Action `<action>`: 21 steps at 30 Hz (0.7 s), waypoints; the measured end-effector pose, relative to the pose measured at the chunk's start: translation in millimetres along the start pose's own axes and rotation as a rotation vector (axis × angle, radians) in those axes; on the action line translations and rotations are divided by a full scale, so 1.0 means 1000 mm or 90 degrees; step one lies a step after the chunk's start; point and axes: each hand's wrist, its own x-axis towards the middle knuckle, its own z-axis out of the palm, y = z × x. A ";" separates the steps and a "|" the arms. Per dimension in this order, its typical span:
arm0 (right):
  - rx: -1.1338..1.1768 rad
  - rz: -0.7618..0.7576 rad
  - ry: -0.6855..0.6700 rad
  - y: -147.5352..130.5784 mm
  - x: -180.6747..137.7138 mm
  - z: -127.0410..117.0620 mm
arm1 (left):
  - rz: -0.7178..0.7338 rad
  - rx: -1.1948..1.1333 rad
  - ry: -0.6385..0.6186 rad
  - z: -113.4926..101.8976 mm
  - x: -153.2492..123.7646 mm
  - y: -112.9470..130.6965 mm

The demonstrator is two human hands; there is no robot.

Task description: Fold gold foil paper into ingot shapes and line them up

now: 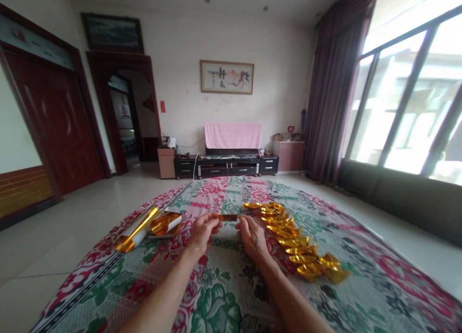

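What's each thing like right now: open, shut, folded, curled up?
Gold strip: straight
Left hand: pinching the strip
Right hand: at strip's other end
Gold pieces: folded, in a row
Gold sheets: curled
Red door: shut
Arched doorway: open
Pink cloth: draped
Purple curtain: drawn aside

Bare at left hand (202,231) and right hand (252,233), bare along both forearms (164,286) down to the lower edge of view; narrow at the wrists (195,250), then steadily broader beyond.
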 end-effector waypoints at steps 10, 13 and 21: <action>0.260 0.065 -0.040 -0.001 0.005 0.002 | 0.096 0.097 -0.071 0.002 0.000 -0.007; 0.295 0.094 -0.029 -0.001 0.005 0.004 | 0.112 0.108 -0.096 0.000 0.002 -0.011; 0.272 0.015 -0.005 0.013 0.007 0.009 | 0.006 0.004 -0.102 -0.003 -0.002 -0.004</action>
